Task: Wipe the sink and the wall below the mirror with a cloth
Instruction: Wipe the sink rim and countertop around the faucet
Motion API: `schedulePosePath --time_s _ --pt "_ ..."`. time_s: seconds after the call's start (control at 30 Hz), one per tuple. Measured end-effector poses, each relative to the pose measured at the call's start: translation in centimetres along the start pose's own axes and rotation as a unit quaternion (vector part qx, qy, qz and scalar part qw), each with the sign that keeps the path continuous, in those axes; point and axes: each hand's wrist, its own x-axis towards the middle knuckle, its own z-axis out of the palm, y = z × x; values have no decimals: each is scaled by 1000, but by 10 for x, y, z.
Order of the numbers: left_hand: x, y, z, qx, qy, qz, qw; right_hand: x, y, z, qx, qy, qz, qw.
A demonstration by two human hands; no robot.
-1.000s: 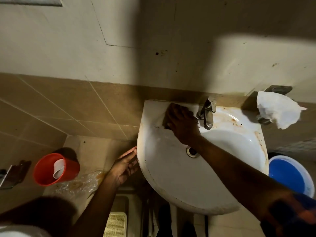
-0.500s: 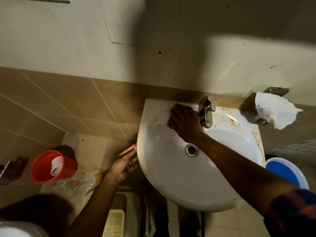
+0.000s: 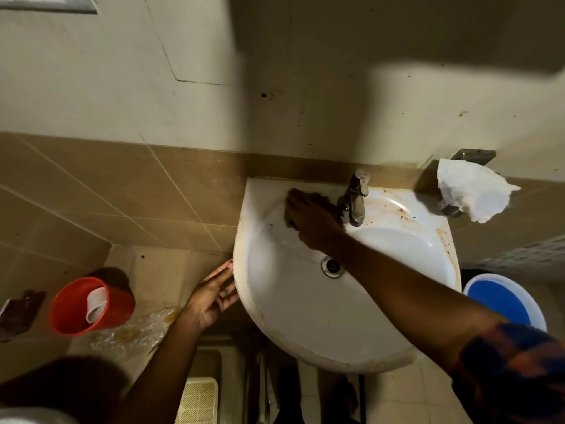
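Lying on the sink's (image 3: 305, 316) back ledge, just left of the tap (image 3: 354, 203), a dark cloth (image 3: 321, 198) is pressed down by the right hand (image 3: 308, 218); how far its fingers curl cannot be told. The left hand (image 3: 214, 295) is laid open, fingers straight, against the sink's outer left rim.

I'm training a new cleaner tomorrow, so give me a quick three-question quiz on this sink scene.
1. True or false: the left hand holds the cloth.
2. Where does the right hand wipe the sink? A) rim left of the tap B) rim right of the tap C) front rim
3. The bucket right of the sink is what colour?
Key: 1 false, the right hand holds it; 2 A; 3 blue.
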Motion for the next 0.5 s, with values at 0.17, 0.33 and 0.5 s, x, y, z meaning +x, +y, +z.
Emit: schedulePosePath --time_s 0.17,0.33,0.5 --pt "-1 0 0 1 3 0 1000 0 8 -4 15 0 144 989" --pt "-1 1 0 8 -11 1 1000 20 -8 3 218 170 294 915" --pt "3 2 -2 7 -14 -1 1000 38 -30 7 215 165 248 930"
